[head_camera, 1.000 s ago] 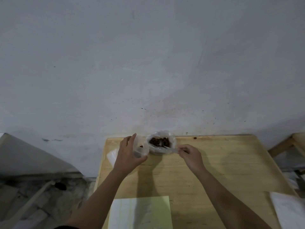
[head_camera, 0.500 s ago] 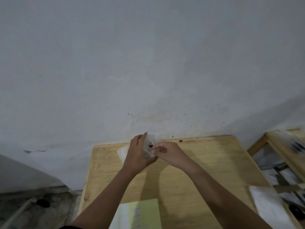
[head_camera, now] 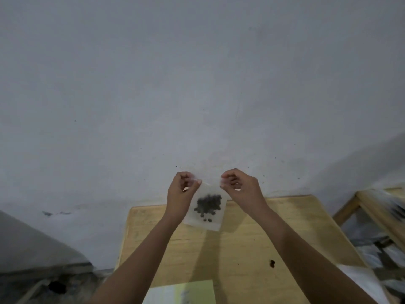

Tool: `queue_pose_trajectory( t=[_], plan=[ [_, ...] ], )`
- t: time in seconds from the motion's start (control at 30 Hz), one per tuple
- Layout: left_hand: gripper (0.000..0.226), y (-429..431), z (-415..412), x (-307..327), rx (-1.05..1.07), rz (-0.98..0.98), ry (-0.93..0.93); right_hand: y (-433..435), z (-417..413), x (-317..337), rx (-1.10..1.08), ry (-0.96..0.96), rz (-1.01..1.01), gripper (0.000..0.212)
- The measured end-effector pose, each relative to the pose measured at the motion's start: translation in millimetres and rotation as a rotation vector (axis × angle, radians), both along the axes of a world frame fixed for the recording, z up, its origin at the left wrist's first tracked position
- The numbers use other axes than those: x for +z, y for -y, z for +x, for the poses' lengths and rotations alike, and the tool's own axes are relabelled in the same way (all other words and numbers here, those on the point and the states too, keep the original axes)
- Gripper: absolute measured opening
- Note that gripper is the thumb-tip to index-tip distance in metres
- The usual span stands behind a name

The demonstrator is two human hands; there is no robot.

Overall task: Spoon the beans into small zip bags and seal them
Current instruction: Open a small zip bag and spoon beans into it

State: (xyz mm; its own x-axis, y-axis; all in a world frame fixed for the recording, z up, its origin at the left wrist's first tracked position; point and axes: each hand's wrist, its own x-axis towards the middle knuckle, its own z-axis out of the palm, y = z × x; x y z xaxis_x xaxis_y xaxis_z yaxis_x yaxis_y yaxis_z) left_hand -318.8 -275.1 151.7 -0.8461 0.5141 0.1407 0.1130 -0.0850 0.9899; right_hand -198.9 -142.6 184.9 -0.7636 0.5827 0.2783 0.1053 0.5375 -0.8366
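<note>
A person holds a small clear zip bag [head_camera: 206,207] up over the far end of a wooden table [head_camera: 274,233], both hands raised in front of a grey wall [head_camera: 197,84]. The left hand [head_camera: 180,194] pinches the bag's top left corner between thumb and fingers; the right hand [head_camera: 240,186] pinches the top right corner the same way, and the bag hangs stretched between them, tilted a little. A dark clump of beans [head_camera: 208,205] sits in the middle of the bag, with a few loose ones lower down near its bottom edge.

A second ago the left hand gripped the bag low beside an open bag of beans on the table, while the right hand held a spoon at that bag. Half a second ago both hands had met at the small bag's mouth. Now they are apart and higher, the bag spread flat, and neither the bean supply nor the spoon shows. The view has also swung up and to the right, so more wall fills the picture.

One dark bean [head_camera: 272,263] lies on the table, well apart from the bag, nearer the person. A pale yellow-green sheet [head_camera: 182,292] lies at the table's near edge; it bears faint marks too blurred to read. No label or print can be made out on the bag. A wooden frame [head_camera: 372,207] stands to the right, blurred.
</note>
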Motion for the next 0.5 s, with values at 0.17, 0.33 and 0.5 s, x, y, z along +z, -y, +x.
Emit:
queue_pose_trajectory(
  t=[0.17,0.33,0.5],
  plan=[
    [0.02,-3.2,1.2,11.7,-0.109,0.062,0.078,-0.8,-2.7,7.1,0.017,0.047,0.028,0.023],
    [0.019,-7.8,5.1,20.3,-0.117,0.003,-0.006,-3.7,-3.3,10.0,-0.01,0.1,-0.003,0.025],
    [0.017,-13.3,6.9,20.4,-0.127,-0.013,-0.041,-1.3,-4.9,12.6,-0.017,0.116,-0.049,0.015]
  ],
)
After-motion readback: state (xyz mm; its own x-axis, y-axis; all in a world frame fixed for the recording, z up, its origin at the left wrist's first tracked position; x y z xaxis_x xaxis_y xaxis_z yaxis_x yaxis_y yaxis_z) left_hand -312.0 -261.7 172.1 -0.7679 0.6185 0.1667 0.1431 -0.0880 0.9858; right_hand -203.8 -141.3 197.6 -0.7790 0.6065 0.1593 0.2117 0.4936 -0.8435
